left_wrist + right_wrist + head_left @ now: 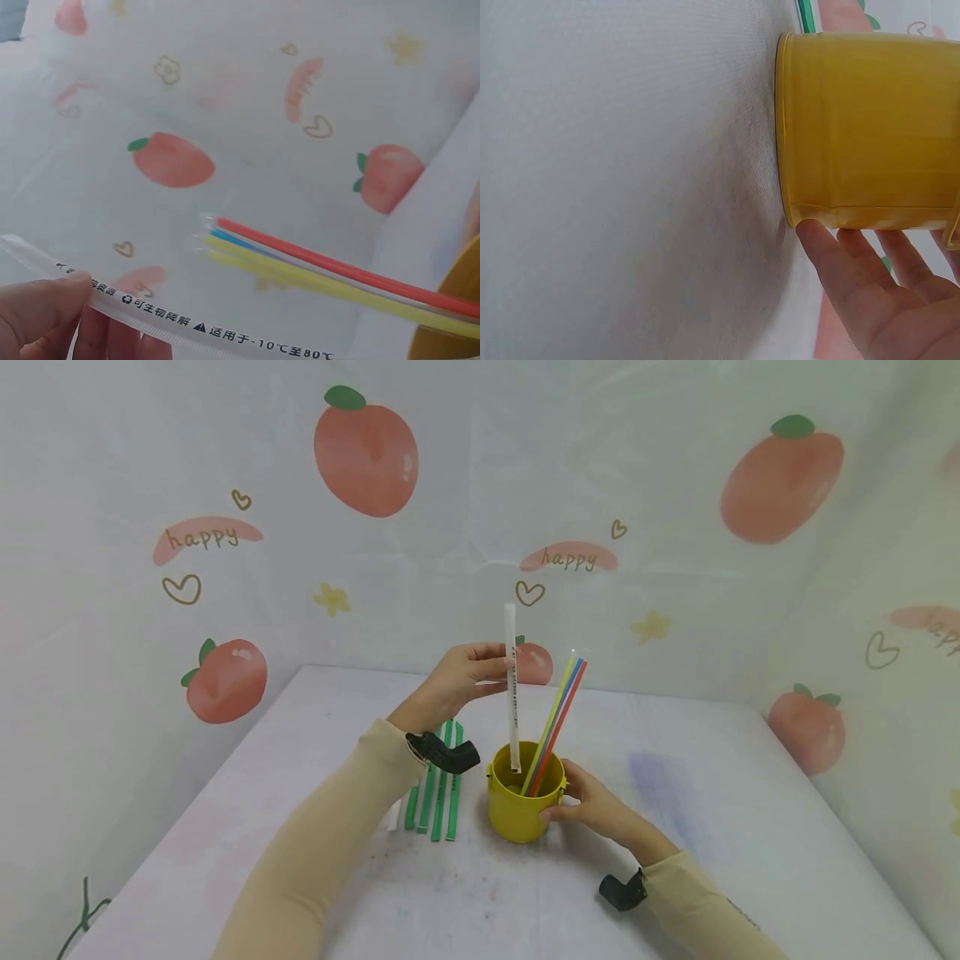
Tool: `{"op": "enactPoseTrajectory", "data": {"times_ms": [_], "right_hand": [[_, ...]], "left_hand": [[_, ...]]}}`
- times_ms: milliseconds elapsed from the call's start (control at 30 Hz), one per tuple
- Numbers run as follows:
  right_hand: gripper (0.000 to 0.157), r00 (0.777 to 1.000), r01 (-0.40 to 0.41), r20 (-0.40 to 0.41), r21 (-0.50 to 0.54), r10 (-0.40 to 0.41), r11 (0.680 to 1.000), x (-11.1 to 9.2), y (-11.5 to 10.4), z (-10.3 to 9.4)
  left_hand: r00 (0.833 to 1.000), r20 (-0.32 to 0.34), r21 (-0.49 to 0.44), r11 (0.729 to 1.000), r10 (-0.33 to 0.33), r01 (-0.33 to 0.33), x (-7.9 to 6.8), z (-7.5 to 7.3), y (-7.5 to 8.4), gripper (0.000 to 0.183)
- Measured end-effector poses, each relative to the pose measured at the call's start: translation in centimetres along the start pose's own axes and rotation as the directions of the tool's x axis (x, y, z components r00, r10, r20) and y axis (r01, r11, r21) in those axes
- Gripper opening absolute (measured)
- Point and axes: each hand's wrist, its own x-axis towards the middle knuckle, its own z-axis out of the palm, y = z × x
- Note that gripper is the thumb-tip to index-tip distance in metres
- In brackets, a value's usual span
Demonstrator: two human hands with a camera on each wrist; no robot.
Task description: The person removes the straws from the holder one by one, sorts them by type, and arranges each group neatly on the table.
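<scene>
Between thumb and fingers my left hand [459, 681] pinches a white paper-wrapped straw [512, 693]. It stands upright, its lower end inside the mouth of a small yellow bucket [517, 817]. Black print runs along the wrapper [161, 313] in the left wrist view. Several colored straws [555, 727], yellow, blue and red, lean to the right in the bucket under clear film. My right hand [600, 806] holds the bucket's right side, thumb in front and fingers farther back. In the right wrist view the thumb [832, 259] touches low on the bucket wall [877, 127].
Several green-wrapped straws [441, 793] lie side by side on the table left of the bucket, with a white one [394, 815] at their left end. The white table [420, 902] ends against a printed backdrop [465, 527].
</scene>
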Motion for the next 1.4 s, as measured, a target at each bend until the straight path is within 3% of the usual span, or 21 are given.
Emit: {"op": "enactPoseTrajectory", "data": {"times_ms": [267,533,667,900,1200,1400], "right_hand": [[0.071,1.0,0.002,0.001,0.0,-0.002,1.0,0.0,-0.1,0.0],[0.07,1.0,0.013,0.002,-0.003,-0.013,1.0,0.0,-0.2,-0.1],[0.07,1.0,0.003,0.004,-0.002,-0.003,1.0,0.0,0.0,-0.1],[0.068,1.0,0.008,0.003,-0.004,-0.008,1.0,0.0,0.0,-0.1],[0.07,1.0,0.009,0.006,-0.006,-0.009,1.0,-0.1,-0.1,-0.1],[0.071,1.0,0.019,0.008,0.003,-0.019,1.0,-0.1,-0.2,-0.1]], "left_hand": [[0.994,-0.087,-0.09,0.993,0.065,-0.073,-0.9,-2.2,2.0,0.023],[0.989,-0.129,-0.124,0.988,0.076,-0.092,-1.1,-4.4,2.1,0.011],[0.989,-0.139,-0.092,0.993,0.057,-0.07,-1.2,-5.4,1.3,0.017],[0.986,-0.161,0.011,0.999,-0.04,0.042,-1.3,-7.7,-0.9,0.04],[0.973,-0.194,0.078,0.986,-0.128,0.146,-1.4,-12.0,-4.5,0.045],[0.963,-0.189,0.088,0.973,-0.192,0.212,-2.0,-14.1,-6.0,0.047]]}}
